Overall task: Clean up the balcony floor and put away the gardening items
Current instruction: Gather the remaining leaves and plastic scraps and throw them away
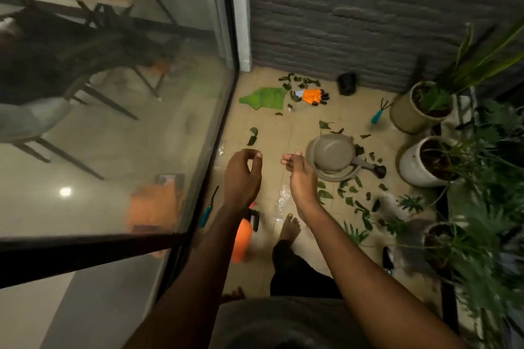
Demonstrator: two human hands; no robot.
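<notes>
Both empty, fingers loosely curled: left hand (pixel 242 176), right hand (pixel 300 176). Grey-brown watering can (pixel 333 156) on floor (pixel 283 127), ahead and just right of right hand, spout (pixel 368 166) pointing right, away from fingers. Right hand nearer

A single wide-angle camera sits on the person's head, tipped steeply down and forward over the beige tiled balcony floor (pixel 283 127). The bare forearms (pixel 354 263) enter from 6 o'clock, and the left hand (pixel 242 176) and right hand (pixel 300 176) sit near the frame's centre, close to the lens. The tall glass sliding door (pixel 113 122) fills 8 to 11 o'clock, the grey brick-patterned wall (pixel 368 22) lies farthest off at 12 to 2, and the green leafy potted plants (pixel 482 178) crowd 3 to 5.
</notes>
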